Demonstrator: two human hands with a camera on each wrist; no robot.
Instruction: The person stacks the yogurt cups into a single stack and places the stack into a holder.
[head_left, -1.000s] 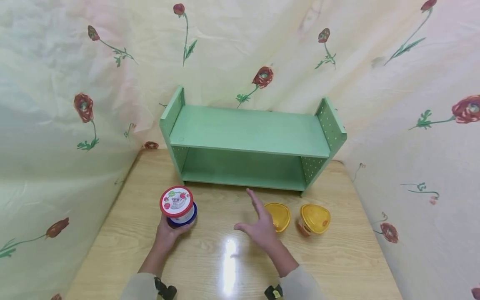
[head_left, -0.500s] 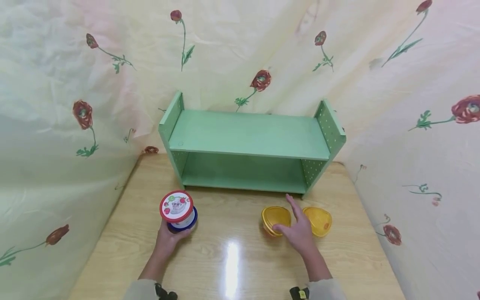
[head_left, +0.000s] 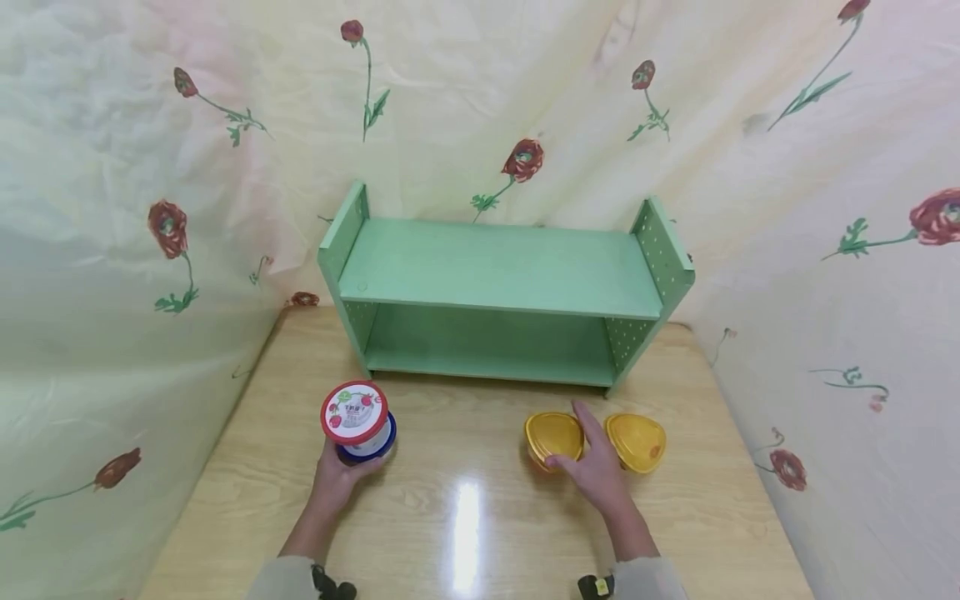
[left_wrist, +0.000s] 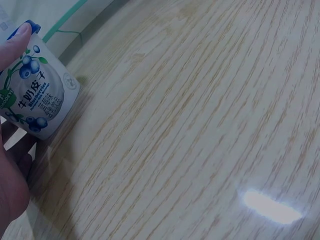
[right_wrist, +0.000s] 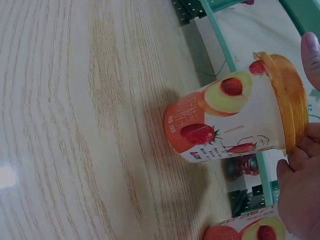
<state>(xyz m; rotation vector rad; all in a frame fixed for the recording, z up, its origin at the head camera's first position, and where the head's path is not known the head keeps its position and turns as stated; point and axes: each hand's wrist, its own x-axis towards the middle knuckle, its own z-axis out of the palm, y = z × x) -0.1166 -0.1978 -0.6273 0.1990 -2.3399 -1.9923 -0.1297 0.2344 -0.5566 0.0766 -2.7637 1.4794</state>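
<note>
In the head view, my left hand (head_left: 333, 483) holds a blue-lidded yogurt cup (head_left: 369, 443). In the left wrist view its blueberry print faces the camera, and the thumb lies at the lid of the blue-lidded yogurt cup (left_wrist: 37, 95). A red-lidded yogurt cup (head_left: 354, 412) overlaps it; whether the fingers also grip this one, I cannot tell. To the right, my right hand (head_left: 596, 471) grips an orange-lidded yogurt cup (head_left: 552, 437) at its lid. Peach and strawberry pictures cover that orange-lidded yogurt cup (right_wrist: 220, 117). A second orange-lidded cup (head_left: 637, 442) stands just right of the fingers.
A green two-tier shelf (head_left: 498, 262) stands at the back of the wooden table (head_left: 420, 517). Its right side panel (head_left: 663, 250) has small holes. Floral cloth (head_left: 450, 100) hangs behind and on both sides.
My right hand has moved right, from left of the orange-lidded cups to the nearer one, and its fingers have closed around the lid. The left hand has stayed nearly still.
</note>
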